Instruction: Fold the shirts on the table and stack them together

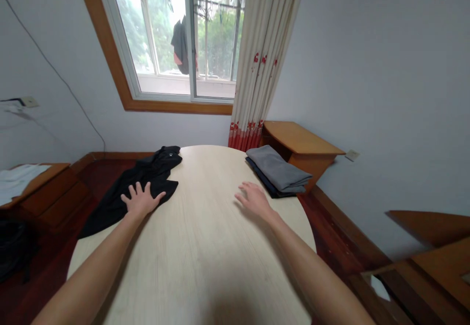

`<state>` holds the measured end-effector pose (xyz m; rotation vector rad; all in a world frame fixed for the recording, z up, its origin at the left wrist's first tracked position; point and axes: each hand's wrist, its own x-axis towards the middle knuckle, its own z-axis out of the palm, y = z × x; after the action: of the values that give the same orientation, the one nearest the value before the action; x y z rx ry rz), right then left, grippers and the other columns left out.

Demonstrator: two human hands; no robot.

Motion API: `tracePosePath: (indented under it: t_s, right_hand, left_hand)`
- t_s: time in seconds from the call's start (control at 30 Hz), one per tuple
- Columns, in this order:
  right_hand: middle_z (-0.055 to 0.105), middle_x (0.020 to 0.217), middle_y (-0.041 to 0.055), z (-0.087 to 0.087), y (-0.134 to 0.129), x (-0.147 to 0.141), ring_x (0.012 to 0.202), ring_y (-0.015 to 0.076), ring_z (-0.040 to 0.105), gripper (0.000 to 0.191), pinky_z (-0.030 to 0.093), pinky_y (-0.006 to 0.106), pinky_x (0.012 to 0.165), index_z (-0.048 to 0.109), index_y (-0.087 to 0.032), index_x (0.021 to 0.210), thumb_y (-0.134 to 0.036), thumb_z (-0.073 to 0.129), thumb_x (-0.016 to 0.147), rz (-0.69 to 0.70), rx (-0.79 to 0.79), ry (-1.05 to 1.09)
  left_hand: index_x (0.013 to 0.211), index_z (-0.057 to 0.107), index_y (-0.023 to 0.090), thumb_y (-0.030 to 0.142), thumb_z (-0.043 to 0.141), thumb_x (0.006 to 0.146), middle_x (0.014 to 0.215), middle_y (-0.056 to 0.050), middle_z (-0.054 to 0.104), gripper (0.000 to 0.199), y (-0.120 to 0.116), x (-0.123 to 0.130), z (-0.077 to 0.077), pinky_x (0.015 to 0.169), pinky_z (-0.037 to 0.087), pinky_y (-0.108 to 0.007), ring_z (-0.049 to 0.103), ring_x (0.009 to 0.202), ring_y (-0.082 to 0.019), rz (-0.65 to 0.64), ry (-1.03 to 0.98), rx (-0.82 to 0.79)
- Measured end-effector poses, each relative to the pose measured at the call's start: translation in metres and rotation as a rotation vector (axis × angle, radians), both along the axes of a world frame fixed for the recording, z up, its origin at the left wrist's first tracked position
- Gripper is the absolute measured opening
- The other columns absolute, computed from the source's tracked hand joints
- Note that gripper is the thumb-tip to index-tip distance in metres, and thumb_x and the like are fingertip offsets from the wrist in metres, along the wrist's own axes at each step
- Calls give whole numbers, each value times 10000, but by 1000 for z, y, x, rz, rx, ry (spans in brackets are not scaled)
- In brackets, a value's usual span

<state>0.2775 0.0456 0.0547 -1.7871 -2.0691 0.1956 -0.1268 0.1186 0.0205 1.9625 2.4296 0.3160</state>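
My left hand (141,200) rests with fingers spread on a black garment (147,171) at the left edge of the round table (205,246). The garment lies loosely spread, partly over the table's edge, with a small light logo near its far end. My right hand (254,198) is over the table right of the middle, fingers apart, holding nothing. Just beyond it, at the right, lies a folded grey garment (275,166) on top of a folded dark navy garment (270,188). Whether the right hand touches the tabletop, I cannot tell.
Behind the table are a window (191,97) and a cream curtain (270,31) with red flowers. A wooden desk (301,139) stands behind the folded stack. At the left is a wooden cabinet (55,195) with white cloth on top; wooden furniture (440,261) is at the lower right.
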Motion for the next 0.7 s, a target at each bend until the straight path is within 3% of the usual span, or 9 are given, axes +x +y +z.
tracePosePath:
  t_s: [0.07, 0.17, 0.27, 0.4, 0.5, 0.57, 0.63, 0.7]
  right_hand:
    - [594, 1403, 141, -17, -5, -22, 1341, 270, 491, 370, 299, 430, 1141, 670, -188, 1240, -400, 579, 951, 46, -34, 61]
    - [635, 1337, 137, -37, -4, -41, 1292, 265, 527, 345, 334, 424, 1115, 674, -168, 1212, -363, 580, 944, 94, -56, 134]
    - [660, 1292, 126, -50, 1, -50, 1232, 250, 565, 345, 374, 405, 1090, 667, -165, 1215, -357, 557, 950, 120, -46, 242]
    - [668, 1286, 129, -62, 6, -49, 1215, 242, 588, 402, 399, 412, 1095, 652, -174, 1257, -417, 500, 976, 116, -1, 442]
    - [671, 1279, 133, -66, 6, -38, 1200, 247, 607, 410, 425, 423, 1087, 663, -182, 1255, -426, 525, 955, 136, 5, 543]
    - [679, 1264, 124, -65, 4, -28, 1193, 255, 609, 368, 430, 434, 1084, 687, -198, 1218, -373, 586, 911, 190, -1, 533]
    - [694, 1225, 115, -61, 1, -19, 1162, 259, 614, 338, 444, 436, 1060, 707, -205, 1180, -310, 628, 869, 233, -2, 489]
    - [716, 1136, 102, -57, -3, -15, 1078, 253, 632, 327, 470, 419, 1004, 714, -203, 1161, -273, 637, 851, 234, -10, 442]
  left_hand:
    - [1530, 412, 100, 644, 356, 939, 1628, -262, 241, 805, -1, -7, -10, 1095, 179, -737, 181, 1486, -500, 32, -45, -81]
    - [1524, 430, 122, 628, 340, 944, 1632, -237, 251, 775, -7, 11, -19, 1112, 190, -709, 200, 1492, -472, -54, -44, -78]
    - [1513, 444, 116, 607, 392, 935, 1627, -240, 260, 760, -27, 59, -23, 1137, 166, -682, 196, 1502, -454, -218, -71, -54]
    - [1520, 435, 112, 594, 501, 899, 1617, -252, 266, 788, -77, 138, -27, 1167, 85, -664, 151, 1514, -458, -455, -241, -28]
    - [1498, 485, 123, 629, 558, 860, 1597, -250, 314, 817, -115, 177, -19, 1167, 155, -651, 182, 1504, -470, -621, -381, -110]
    - [1405, 606, 189, 623, 598, 843, 1506, -209, 490, 710, -128, 183, -6, 1138, 297, -595, 371, 1434, -450, -773, -500, -182]
    - [1267, 709, 261, 575, 583, 879, 1303, -140, 685, 516, -129, 176, 8, 1052, 438, -500, 606, 1236, -376, -907, -593, -225]
    - [1183, 745, 280, 494, 554, 922, 1164, -95, 750, 387, -120, 158, 18, 994, 488, -444, 686, 1088, -315, -935, -598, -185]
